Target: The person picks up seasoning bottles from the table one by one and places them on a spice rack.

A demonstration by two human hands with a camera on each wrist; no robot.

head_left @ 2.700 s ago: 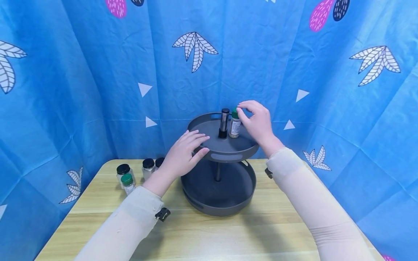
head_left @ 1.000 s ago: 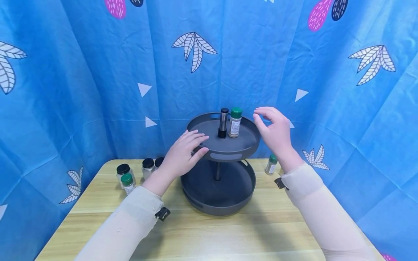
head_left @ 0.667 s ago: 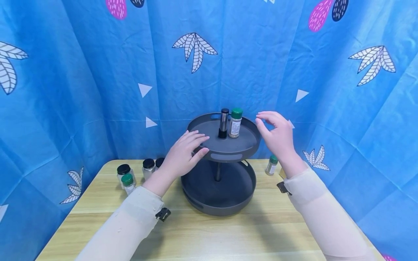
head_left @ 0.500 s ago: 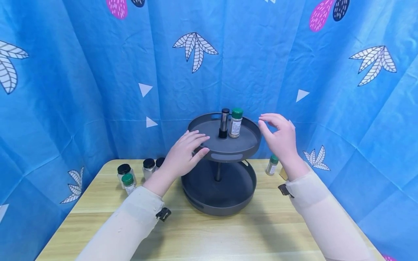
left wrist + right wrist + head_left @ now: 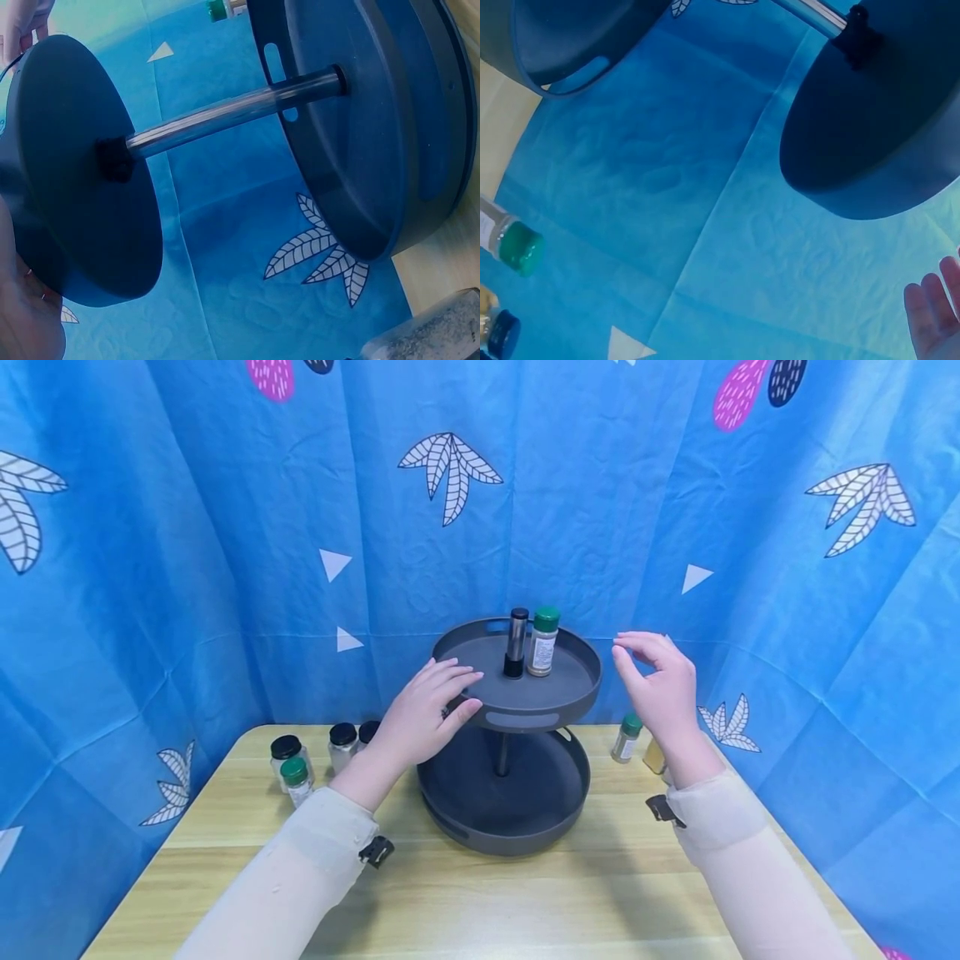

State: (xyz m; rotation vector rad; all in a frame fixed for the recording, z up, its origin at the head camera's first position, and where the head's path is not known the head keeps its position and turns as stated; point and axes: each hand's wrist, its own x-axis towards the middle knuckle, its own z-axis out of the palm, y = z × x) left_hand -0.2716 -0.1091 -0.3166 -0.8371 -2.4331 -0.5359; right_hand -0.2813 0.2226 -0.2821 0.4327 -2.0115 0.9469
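Observation:
A dark grey two-tier turntable stands on the table, its upper tray (image 5: 568,683) above a wider-looking lower tray (image 5: 465,797). On the upper tray, a green-capped spice bottle (image 5: 542,653) stands upright just right of the central post (image 5: 515,643). My left hand (image 5: 420,717) rests at the upper tray's left rim with fingers spread; in the left wrist view part of that hand (image 5: 28,322) lies against the tray's side. Right of the upper tray, my right hand (image 5: 666,692) hangs in the air, its fingers loosely bent and holding nothing.
Black-lidded jars (image 5: 342,745) and a small green-capped bottle (image 5: 297,778) stand on the table at left, partly behind my left arm. Another green-capped bottle (image 5: 627,740) and a yellowish jar (image 5: 654,758) stand at right. A blue patterned curtain (image 5: 600,485) surrounds the table.
My right hand has let go of the green-capped spice bottle's cap and moved off to the right and slightly down. The bottle stays standing on the upper tray; my left hand keeps its place.

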